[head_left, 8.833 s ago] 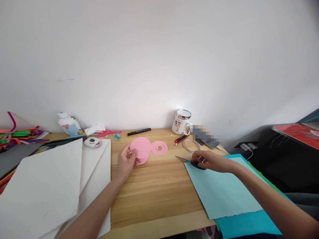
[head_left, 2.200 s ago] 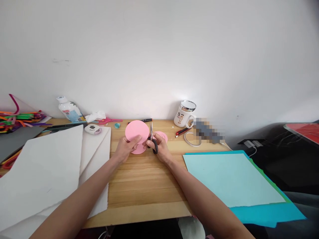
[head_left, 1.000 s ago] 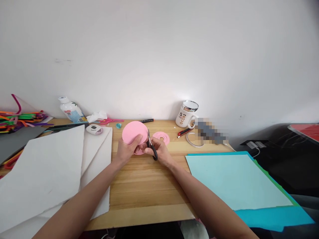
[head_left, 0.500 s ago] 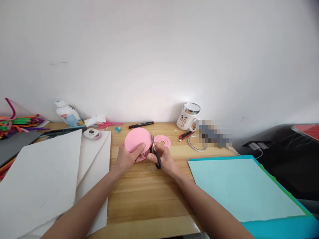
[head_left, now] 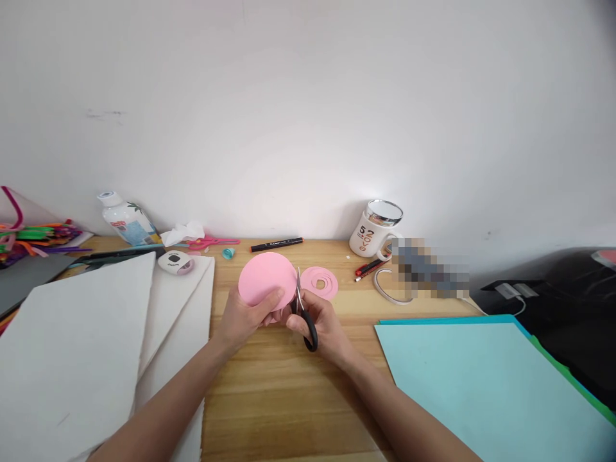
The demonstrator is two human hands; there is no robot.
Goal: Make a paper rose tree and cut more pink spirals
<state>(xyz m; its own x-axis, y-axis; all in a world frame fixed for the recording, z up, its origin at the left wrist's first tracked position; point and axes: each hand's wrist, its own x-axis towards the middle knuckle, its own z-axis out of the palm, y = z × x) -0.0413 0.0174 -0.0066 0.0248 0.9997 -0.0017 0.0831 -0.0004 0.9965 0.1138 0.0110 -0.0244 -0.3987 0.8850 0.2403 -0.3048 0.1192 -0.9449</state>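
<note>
A round piece of pink paper (head_left: 266,274) is pinched in my left hand (head_left: 250,314), thumb on top and fingers underneath. My right hand (head_left: 323,321) grips black-handled scissors (head_left: 312,330), their blades pointing away from me at the disc's right edge. I cannot tell whether the blades are closed on the paper. Below the disc, a bit of pink paper shows between the hands, mostly hidden by the fingers. On the table just beyond my right hand lies a pink paper spiral (head_left: 319,282) with a small hole in its middle.
White sheets (head_left: 77,346) cover the left side, with a white tape dispenser (head_left: 176,262) on them. Light teal sheets (head_left: 462,378) lie at right. Along the wall are a white bottle (head_left: 126,220), pink scissors (head_left: 212,242), a black marker (head_left: 277,244) and a mug (head_left: 374,231).
The camera view has shifted slightly, so most things sit a little differently in the picture. Both hands keep the same hold on the paper disc and the scissors.
</note>
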